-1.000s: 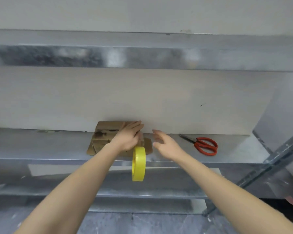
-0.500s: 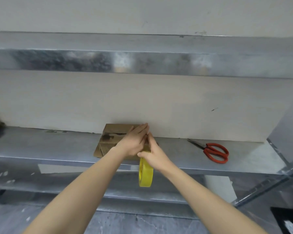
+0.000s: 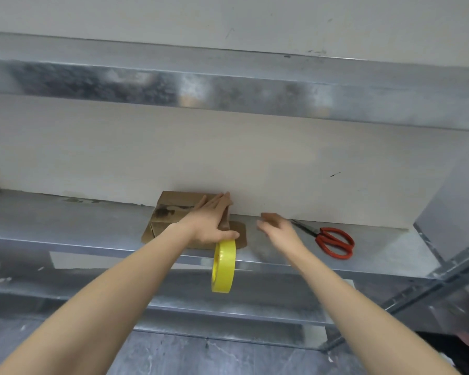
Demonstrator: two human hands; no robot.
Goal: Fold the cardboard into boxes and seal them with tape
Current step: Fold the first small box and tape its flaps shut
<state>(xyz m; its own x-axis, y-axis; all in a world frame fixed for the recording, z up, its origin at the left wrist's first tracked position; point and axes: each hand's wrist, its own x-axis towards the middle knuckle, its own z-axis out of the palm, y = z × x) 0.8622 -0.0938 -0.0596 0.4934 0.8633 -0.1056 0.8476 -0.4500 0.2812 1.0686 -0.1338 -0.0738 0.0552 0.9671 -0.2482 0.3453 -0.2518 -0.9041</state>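
Head view: half a second ago the right grip was pressed against the left one at the tape roll. Now the right grip (image 3: 279,231) is off to the right, blurred, fingers loosely spread and holding nothing, between the cardboard box (image 3: 173,212) and the red scissors (image 3: 333,240). The left grip (image 3: 209,220) stays on the box, fingers straight and flat on its top, thumb hooked through the yellow tape roll (image 3: 224,266). The roll hangs on edge past the front edge of the shelf (image 3: 65,226). The box sits on the shelf against the wall (image 3: 228,158), its long axis along the wall, one flap lying flat to the right.
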